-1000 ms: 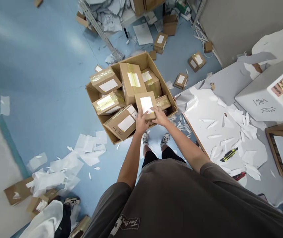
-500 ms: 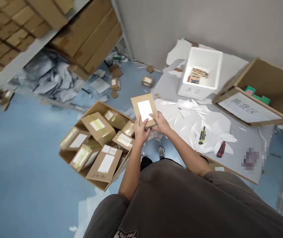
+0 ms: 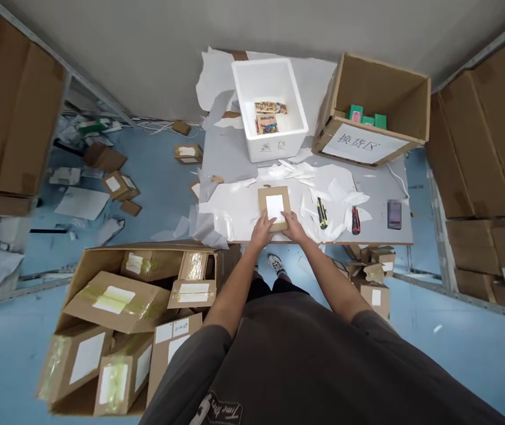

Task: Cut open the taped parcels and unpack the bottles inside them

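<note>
A small flat cardboard box [image 3: 263,208] with a white label on its top is held between both hands at the table's front edge. My left hand [image 3: 262,230] grips its near left corner, thumb on the label side. On the near right corner, my right hand [image 3: 294,228] is closed round the box, its thumb near the label. To the right of the box lie a yellow-and-black utility knife [image 3: 322,213] and a red-and-black utility knife [image 3: 356,220], among torn white paper scraps [image 3: 334,192].
A white foam bin [image 3: 278,150] holding a few small packets and a cardboard carton [image 3: 367,156] with green boxes stand at the table's back. A phone [image 3: 394,214] lies at right. On the floor at left, a large open carton [image 3: 69,307] holds several parcels. Shelves flank both sides.
My view and body have turned right, from the carton of parcels to facing the table. The held box is now over the table's front part, still in both hands.
</note>
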`<state>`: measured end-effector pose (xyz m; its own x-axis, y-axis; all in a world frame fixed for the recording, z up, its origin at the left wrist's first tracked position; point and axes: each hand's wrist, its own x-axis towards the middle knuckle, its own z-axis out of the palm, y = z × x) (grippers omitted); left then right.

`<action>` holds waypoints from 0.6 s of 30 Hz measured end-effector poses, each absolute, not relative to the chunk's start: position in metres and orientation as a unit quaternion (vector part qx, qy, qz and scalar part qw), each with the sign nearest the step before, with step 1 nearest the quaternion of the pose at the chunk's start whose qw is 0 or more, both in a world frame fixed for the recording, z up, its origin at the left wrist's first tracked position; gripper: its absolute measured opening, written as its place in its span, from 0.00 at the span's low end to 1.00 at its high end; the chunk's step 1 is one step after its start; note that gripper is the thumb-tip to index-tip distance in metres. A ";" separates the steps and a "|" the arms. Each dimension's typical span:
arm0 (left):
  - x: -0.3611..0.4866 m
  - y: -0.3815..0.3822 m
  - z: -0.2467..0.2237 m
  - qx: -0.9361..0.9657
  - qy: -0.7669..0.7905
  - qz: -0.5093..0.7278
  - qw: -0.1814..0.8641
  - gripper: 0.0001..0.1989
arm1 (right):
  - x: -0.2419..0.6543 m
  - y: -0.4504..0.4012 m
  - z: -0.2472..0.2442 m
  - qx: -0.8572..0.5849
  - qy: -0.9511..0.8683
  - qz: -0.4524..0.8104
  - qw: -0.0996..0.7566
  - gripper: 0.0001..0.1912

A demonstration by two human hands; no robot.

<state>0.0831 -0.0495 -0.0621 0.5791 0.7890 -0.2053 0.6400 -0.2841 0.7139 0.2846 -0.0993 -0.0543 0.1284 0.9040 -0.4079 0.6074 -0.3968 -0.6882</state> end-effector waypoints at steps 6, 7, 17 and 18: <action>0.050 -0.053 -0.084 0.792 0.414 0.086 0.441 0.40 | 0.272 -0.119 -0.063 -0.773 -0.456 0.389 0.206 0.54; 0.049 -0.053 -0.085 0.788 0.413 0.088 0.447 0.40 | 0.273 -0.121 -0.063 -0.779 -0.442 0.386 0.220 0.55; 0.095 -0.058 -0.078 0.660 0.531 0.197 0.494 0.60 | 0.278 -0.130 -0.045 -0.769 -0.427 0.385 0.279 0.48; 0.098 -0.060 -0.078 0.662 0.530 0.201 0.490 0.59 | 0.282 -0.131 -0.038 -0.765 -0.456 0.361 0.278 0.46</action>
<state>0.0984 -0.0599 -0.0775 0.3577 0.8987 -0.2536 0.5054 0.0421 0.8618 0.2818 -0.1311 -0.0382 0.3236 0.8977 -0.2989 0.4968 -0.4301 -0.7538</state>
